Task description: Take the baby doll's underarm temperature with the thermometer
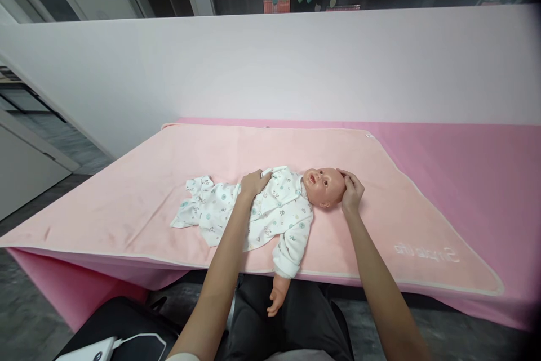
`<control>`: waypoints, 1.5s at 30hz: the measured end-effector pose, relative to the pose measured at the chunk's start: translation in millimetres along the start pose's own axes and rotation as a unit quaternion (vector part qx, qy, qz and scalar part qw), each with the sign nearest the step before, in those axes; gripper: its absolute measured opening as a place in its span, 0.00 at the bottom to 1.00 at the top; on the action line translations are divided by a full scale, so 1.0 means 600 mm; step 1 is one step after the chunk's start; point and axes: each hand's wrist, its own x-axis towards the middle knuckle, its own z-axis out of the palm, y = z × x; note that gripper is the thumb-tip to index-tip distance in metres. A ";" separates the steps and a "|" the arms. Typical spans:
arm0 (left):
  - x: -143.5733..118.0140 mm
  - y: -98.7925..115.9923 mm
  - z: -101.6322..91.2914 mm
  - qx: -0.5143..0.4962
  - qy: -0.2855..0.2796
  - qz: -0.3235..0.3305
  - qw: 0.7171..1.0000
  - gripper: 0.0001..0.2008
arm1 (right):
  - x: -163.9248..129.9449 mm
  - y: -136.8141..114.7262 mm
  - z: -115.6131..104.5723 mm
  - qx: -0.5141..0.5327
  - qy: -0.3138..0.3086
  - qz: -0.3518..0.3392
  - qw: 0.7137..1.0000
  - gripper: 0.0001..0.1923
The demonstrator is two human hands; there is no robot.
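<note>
A baby doll (324, 187) lies on its back across a peach blanket, its head to the right. It wears a white printed top (281, 203) and matching trousers (215, 209). My left hand (253, 183) rests on the doll's middle, fingers laid out over the cloth near the top's hem. Cupped round the crown of the head is my right hand (352, 191), its fingertips partly hidden behind it. One doll arm (280, 288) hangs over the table's near edge above my lap. The other arm is hard to make out.
The peach blanket (127, 192) covers much of a table with a pink cloth (486, 181). A white wall (270, 68) stands behind it. At lower left, a white device (87, 350) with a cable lies on a black seat (127, 321).
</note>
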 end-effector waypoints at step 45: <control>-0.042 0.052 -0.011 -0.825 -0.200 -0.065 0.525 0.13 | -0.091 -0.136 0.130 -0.442 -0.277 -0.368 0.770 0.13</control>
